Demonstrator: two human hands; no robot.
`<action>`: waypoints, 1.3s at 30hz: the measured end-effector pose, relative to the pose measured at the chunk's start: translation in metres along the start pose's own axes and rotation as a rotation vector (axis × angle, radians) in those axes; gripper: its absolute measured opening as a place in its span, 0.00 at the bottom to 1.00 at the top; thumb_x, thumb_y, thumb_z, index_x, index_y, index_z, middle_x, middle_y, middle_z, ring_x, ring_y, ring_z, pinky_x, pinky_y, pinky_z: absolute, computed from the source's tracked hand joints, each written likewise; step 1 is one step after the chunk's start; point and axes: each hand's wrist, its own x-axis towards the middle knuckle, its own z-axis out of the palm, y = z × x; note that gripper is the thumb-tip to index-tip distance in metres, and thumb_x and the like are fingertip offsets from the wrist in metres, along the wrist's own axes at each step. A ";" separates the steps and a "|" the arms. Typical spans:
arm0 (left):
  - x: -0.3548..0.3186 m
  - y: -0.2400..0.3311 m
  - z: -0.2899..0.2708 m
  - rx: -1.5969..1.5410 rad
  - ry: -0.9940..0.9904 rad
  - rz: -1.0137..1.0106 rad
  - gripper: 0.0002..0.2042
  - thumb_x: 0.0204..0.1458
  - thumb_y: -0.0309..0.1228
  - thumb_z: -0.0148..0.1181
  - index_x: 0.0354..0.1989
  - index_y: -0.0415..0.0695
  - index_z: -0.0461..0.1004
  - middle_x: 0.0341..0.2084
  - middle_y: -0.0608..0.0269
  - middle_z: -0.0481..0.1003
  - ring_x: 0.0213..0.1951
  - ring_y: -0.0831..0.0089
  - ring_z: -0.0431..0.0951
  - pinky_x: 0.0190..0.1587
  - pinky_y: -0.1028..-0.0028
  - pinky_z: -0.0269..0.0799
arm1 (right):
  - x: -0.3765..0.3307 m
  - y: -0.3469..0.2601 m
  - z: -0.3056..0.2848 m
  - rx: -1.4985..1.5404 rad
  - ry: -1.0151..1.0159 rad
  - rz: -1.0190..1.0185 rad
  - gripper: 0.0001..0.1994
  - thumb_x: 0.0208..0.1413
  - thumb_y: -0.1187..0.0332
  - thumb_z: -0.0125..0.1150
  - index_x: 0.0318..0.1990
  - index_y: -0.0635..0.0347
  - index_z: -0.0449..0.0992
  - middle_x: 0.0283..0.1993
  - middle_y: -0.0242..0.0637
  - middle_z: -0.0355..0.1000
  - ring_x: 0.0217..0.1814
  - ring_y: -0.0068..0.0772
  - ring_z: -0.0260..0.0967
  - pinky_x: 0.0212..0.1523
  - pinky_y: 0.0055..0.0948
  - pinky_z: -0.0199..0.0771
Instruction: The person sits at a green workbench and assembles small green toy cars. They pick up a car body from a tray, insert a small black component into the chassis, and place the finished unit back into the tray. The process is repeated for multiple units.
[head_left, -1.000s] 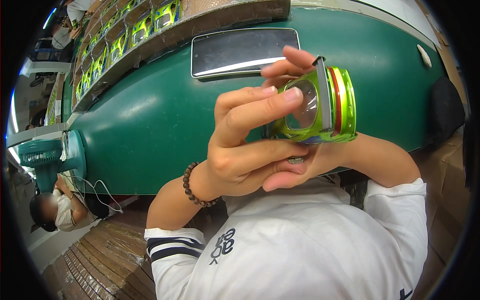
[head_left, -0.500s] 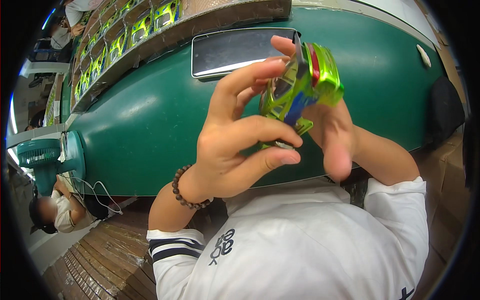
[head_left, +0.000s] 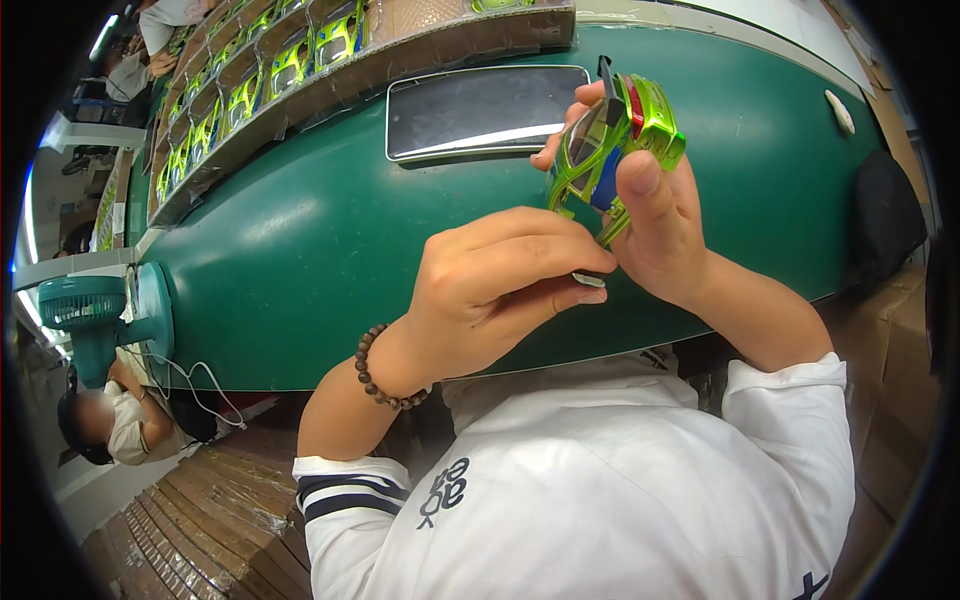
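A shiny lime-green toy car body (head_left: 655, 125) is held up over the table, tilted, with blue, red and black parts and clear window openings. My right hand (head_left: 665, 225) grips it, thumb on the near side and fingertips showing beyond the far side. Just below its lower end is my left hand (head_left: 490, 285), its fingers closed in a pinch. Between the left thumb and forefinger sits a small pale, shiny flat piece (head_left: 589, 280) whose kind I cannot make out. Whether the left fingertips touch the car body is unclear.
Past my hands, a black-screened tablet-like slab (head_left: 455, 115) lies on the green table (head_left: 290, 280). A divided cardboard tray (head_left: 430, 45) holds several similar green car bodies. At left stand a teal fan (head_left: 85, 305) with a white cable and a person. A black item (head_left: 890, 210) sits at right.
My left hand has drawn down from the car body, its spread fingers now bunched around the small piece. My right thumb has swung up against the car body's side.
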 end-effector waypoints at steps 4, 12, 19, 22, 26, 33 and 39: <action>0.001 0.001 0.002 -0.014 0.011 -0.058 0.09 0.42 0.20 0.65 0.35 0.37 0.77 0.30 0.57 0.78 0.32 0.69 0.78 0.32 0.77 0.74 | 0.000 0.002 0.008 0.003 0.133 -0.029 0.39 0.53 0.42 0.54 0.61 0.63 0.51 0.50 0.38 0.61 0.52 0.34 0.65 0.52 0.33 0.66; -0.009 -0.017 0.000 -0.091 0.107 -0.110 0.10 0.45 0.22 0.62 0.38 0.40 0.78 0.32 0.58 0.79 0.30 0.68 0.79 0.32 0.76 0.75 | -0.003 -0.025 -0.034 -1.018 -0.207 -0.840 0.42 0.36 0.50 0.73 0.56 0.68 0.63 0.39 0.36 0.65 0.35 0.29 0.65 0.30 0.29 0.65; -0.003 -0.014 -0.004 0.052 -0.003 0.049 0.12 0.40 0.20 0.62 0.37 0.38 0.77 0.30 0.56 0.78 0.29 0.65 0.79 0.30 0.75 0.75 | -0.003 -0.019 -0.020 -1.009 -0.400 -0.649 0.37 0.32 0.60 0.76 0.52 0.70 0.70 0.20 0.32 0.69 0.17 0.25 0.65 0.16 0.22 0.60; -0.004 -0.014 0.001 0.066 0.028 0.066 0.13 0.39 0.21 0.63 0.36 0.39 0.77 0.28 0.57 0.77 0.27 0.66 0.78 0.28 0.74 0.74 | -0.006 -0.011 -0.018 -0.910 -0.416 -0.571 0.35 0.35 0.60 0.74 0.52 0.70 0.70 0.23 0.35 0.72 0.19 0.27 0.69 0.18 0.21 0.65; -0.005 -0.016 0.003 -0.024 0.040 0.026 0.11 0.40 0.23 0.64 0.36 0.40 0.77 0.29 0.57 0.77 0.27 0.66 0.78 0.28 0.75 0.73 | -0.012 -0.010 -0.012 -0.867 -0.359 -0.495 0.35 0.37 0.59 0.73 0.53 0.71 0.69 0.24 0.35 0.73 0.20 0.24 0.70 0.19 0.19 0.66; -0.008 -0.017 0.004 -0.044 0.072 -0.006 0.09 0.42 0.26 0.62 0.34 0.41 0.78 0.28 0.58 0.76 0.27 0.66 0.78 0.29 0.75 0.73 | -0.016 -0.006 -0.007 -0.839 -0.313 -0.531 0.31 0.43 0.61 0.70 0.51 0.75 0.69 0.21 0.32 0.71 0.16 0.20 0.66 0.16 0.18 0.61; -0.007 -0.013 0.006 0.041 0.089 0.025 0.07 0.42 0.26 0.62 0.31 0.39 0.77 0.24 0.58 0.76 0.25 0.67 0.77 0.27 0.75 0.72 | -0.020 -0.001 -0.003 -0.836 -0.241 -0.594 0.27 0.47 0.64 0.67 0.49 0.78 0.70 0.20 0.32 0.70 0.16 0.21 0.66 0.16 0.19 0.61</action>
